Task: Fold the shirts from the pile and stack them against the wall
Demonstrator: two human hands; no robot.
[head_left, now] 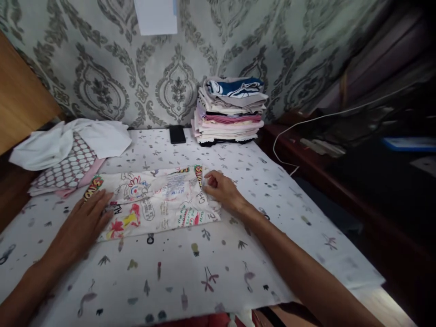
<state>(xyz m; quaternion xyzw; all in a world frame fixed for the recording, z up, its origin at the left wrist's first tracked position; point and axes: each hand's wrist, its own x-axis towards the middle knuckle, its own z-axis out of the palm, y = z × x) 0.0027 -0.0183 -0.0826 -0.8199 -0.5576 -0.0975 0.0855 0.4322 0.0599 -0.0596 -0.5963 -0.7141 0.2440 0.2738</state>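
Note:
A white garment (156, 200) printed with colourful cartoons and lettering lies folded into a long strip on the patterned cloth. My left hand (86, 218) rests flat across its left end, fingers stretched out. At the opposite end, my right hand (221, 188) has its thumb and fingers pinched together at the garment's edge. The fingertips seem to grip a bit of that fabric, partly hidden by the hand.
Behind stands a tall stack of folded clothes (230, 113) against the wall. A black phone (177, 134) lies left of it. Loose clothes (71, 154) are heaped at the left. A white cable (316, 119) runs along the dark furniture (340, 181) at the right.

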